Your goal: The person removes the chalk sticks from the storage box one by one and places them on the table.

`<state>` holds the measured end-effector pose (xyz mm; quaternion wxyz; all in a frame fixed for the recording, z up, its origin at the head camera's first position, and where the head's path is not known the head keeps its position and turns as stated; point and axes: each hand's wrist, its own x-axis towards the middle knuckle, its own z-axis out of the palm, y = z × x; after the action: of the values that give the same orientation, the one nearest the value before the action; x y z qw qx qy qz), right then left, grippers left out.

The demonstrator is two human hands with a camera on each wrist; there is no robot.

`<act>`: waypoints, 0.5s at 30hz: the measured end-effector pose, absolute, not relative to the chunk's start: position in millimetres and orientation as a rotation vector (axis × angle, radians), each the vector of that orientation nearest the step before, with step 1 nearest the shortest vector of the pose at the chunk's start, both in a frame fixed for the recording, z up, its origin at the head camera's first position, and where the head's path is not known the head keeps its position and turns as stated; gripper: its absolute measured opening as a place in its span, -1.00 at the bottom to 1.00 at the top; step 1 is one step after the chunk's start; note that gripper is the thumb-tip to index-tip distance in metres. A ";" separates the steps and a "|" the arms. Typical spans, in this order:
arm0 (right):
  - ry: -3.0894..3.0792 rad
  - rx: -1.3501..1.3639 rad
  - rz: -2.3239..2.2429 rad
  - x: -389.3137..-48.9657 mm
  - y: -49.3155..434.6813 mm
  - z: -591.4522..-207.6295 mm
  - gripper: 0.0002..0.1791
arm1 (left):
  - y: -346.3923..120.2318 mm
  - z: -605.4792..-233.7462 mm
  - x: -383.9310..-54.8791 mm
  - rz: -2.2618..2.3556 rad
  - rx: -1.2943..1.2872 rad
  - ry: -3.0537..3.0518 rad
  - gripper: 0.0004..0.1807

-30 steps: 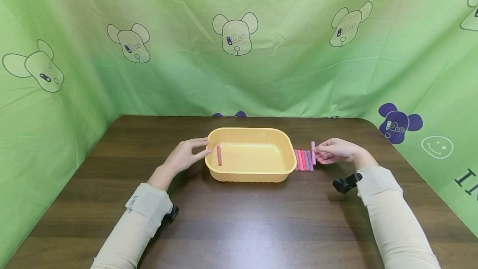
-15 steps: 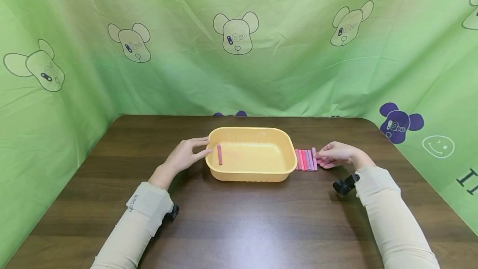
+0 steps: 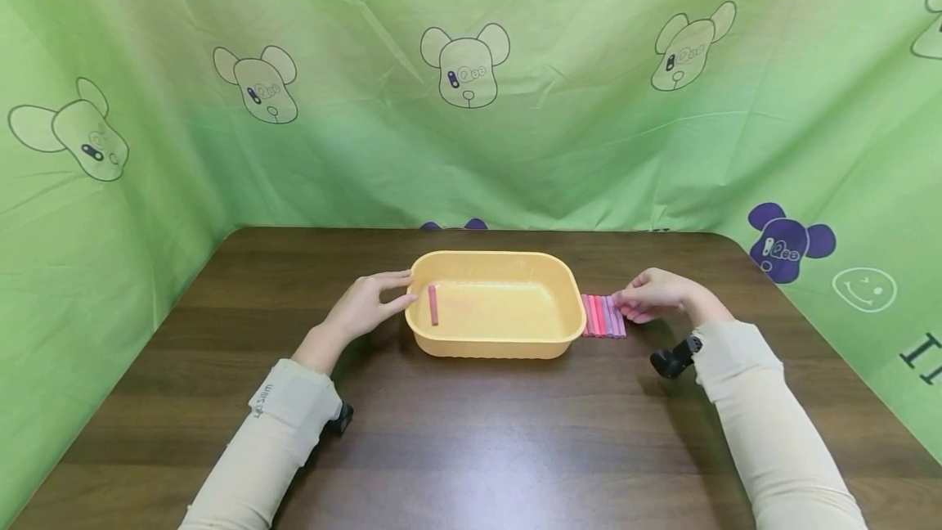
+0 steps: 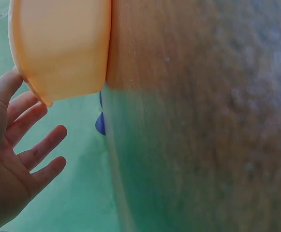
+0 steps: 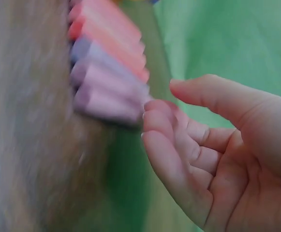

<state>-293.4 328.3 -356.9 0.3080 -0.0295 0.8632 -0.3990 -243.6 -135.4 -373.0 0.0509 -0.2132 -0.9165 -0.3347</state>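
A yellow plastic basin (image 3: 493, 349) stands on the table with one dark pink chalk stick (image 3: 433, 305) inside at its left end. My left hand (image 3: 359, 307) touches the basin's left rim, its fingers spread and fairly straight in the left wrist view. Against the basin's right side lies a row of chalk sticks (image 3: 603, 317) in pinks, reds and purples, side by side. My right hand (image 3: 653, 294) is at the row's far right corner. In the right wrist view its thumb stands apart from loosely bent fingers (image 5: 162, 150), whose tips are at the end of the last light purple stick (image 5: 109, 104).
The dark wooden table (image 3: 441, 448) extends around the basin, with more surface in front. A green cloth (image 3: 471, 162) printed with bear heads hangs behind and at both sides. A black wrist camera (image 3: 675, 358) sits below the right hand.
My right hand has set a light purple chalk stick down at the row's right end, let it go and shifted slightly up and left. The left hand and basin stay where they were.
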 end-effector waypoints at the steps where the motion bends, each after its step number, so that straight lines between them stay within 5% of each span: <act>1: 2.276 -0.091 -1.071 -294.0 325.4 -354.3 -0.69 | -135.6 -373.3 -244.0 -1.019 -0.646 -2.793 -0.51; 15: 2.328 -0.300 -1.065 -293.4 270.7 -319.5 -0.63 | -135.6 -373.0 -243.8 -1.020 -0.638 -2.804 -0.50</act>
<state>-293.4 270.7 -319.5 0.2781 -0.1118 0.8676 -0.3968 -243.8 -135.6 -373.0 0.0450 -0.2088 -0.9181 -0.3338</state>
